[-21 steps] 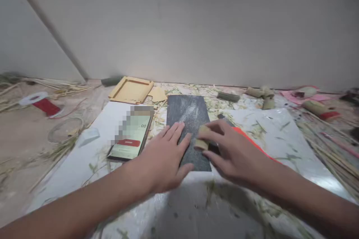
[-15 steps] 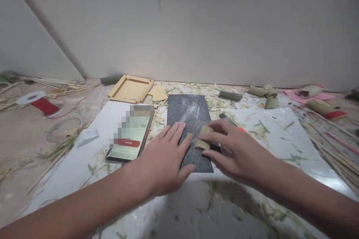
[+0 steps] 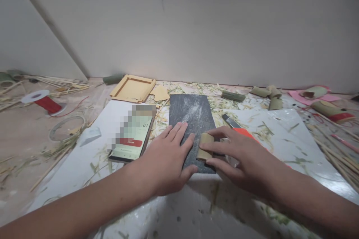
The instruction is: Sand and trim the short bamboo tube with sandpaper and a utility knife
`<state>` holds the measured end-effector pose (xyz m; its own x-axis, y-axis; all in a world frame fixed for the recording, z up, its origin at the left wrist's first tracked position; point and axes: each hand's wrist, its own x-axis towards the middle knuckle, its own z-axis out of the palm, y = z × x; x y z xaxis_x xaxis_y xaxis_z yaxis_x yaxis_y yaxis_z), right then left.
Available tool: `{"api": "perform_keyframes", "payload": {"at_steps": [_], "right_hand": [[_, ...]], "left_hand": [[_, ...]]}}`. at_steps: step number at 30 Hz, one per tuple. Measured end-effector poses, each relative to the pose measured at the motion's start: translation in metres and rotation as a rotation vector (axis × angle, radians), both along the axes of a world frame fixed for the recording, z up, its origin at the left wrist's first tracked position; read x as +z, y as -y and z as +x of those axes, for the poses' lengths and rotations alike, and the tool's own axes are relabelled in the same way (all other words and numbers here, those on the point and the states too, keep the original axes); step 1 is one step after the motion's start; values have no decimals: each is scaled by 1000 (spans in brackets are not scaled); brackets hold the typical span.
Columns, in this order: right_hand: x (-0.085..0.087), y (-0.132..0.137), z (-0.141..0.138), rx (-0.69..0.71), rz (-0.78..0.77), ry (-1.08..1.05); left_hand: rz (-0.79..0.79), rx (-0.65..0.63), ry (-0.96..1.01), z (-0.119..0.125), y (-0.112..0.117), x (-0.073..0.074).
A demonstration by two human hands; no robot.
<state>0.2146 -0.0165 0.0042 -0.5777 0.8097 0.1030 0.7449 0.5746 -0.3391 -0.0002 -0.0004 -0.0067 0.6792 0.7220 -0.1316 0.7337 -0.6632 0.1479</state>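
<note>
A dark grey sheet of sandpaper (image 3: 192, 114), dusted with pale powder, lies on the white work surface (image 3: 92, 149). My left hand (image 3: 168, 164) lies flat on the sheet's near left part, fingers stretched out. My right hand (image 3: 238, 158) pinches a short tan bamboo tube piece (image 3: 204, 148) between thumb and fingers and presses it against the sheet's near right part. An orange-handled cutter (image 3: 238, 129) lies just behind my right hand, partly hidden by it.
A phone (image 3: 131, 138) with a lit screen lies left of the sandpaper. Behind it sits a shallow wooden tray (image 3: 131, 89). A red thread spool (image 3: 46, 102) is far left. Bamboo tube pieces (image 3: 269, 95), sticks (image 3: 340, 153) and shavings litter the right and back.
My right hand has drawn the bamboo piece a little nearer to me along the sandpaper. My left hand stays flat on the sheet. The phone's counter reads 01 instead of 00.
</note>
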Motion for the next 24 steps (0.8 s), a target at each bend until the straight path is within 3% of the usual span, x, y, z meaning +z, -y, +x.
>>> {"api": "perform_keyframes", "payload": {"at_steps": [8, 24], "right_hand": [[-6, -9, 3, -5, 89, -64], [-9, -11, 6, -7, 88, -79]], "left_hand": [[-30, 5, -2, 0, 1, 2], [-38, 0, 13, -1, 1, 2]]}}
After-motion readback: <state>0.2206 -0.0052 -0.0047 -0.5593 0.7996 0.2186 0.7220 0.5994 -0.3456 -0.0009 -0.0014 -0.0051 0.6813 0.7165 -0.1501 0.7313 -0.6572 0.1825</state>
